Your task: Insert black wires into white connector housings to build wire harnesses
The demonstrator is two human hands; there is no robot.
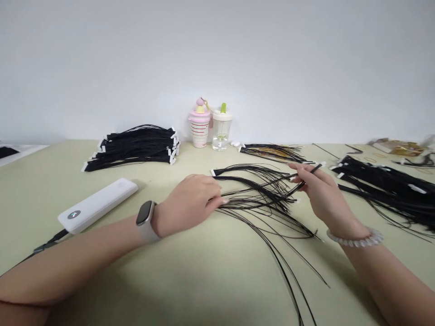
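Observation:
My left hand (190, 201), with a grey-banded watch at the wrist, is closed on a bundle of thin black wires (244, 202). The wires fan out to the right and toward the table's front edge. Pinched in my right hand (317, 194) are a few black wires of the same bunch, held a little above the table; a small white piece shows at the tip beyond the fingers. Behind my hands lies a black wire harness (238, 170) with a white connector at its left end. My left fingers hide the near end of the held bundle.
A stack of black harnesses (136, 147) lies back left, near a white power bank (97, 206) with a cable. A pink cup (200, 129) and a clear bottle (222, 131) stand by the wall. More wires (272, 151) lie behind; harnesses (390, 185) are piled at right.

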